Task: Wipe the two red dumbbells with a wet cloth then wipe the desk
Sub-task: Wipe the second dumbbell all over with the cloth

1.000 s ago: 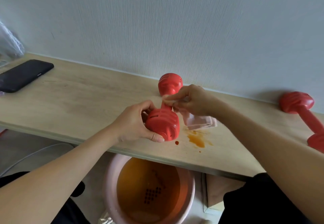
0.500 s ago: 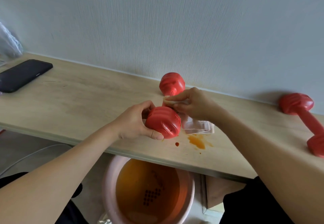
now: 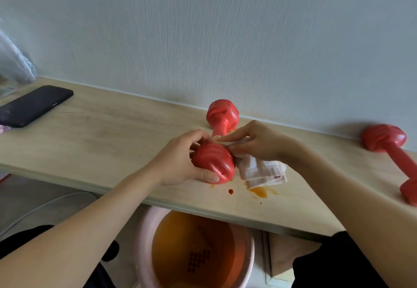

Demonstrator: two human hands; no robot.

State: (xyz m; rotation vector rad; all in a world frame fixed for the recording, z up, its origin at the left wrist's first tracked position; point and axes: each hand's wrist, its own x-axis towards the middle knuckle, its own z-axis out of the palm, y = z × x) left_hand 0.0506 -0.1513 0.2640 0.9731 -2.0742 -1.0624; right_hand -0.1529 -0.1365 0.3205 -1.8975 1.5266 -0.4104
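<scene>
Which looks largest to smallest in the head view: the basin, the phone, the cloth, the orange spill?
1. Basin, largest, though it sits nearest the camera, partly under the desk.
2. Phone.
3. Cloth, partly hidden by the right hand, so second and third are unsure.
4. Orange spill, smallest.

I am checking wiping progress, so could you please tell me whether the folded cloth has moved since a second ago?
Yes. The folded white cloth in the right hand has dropped toward the orange stain on the wooden desk, now nearly touching it.
</scene>
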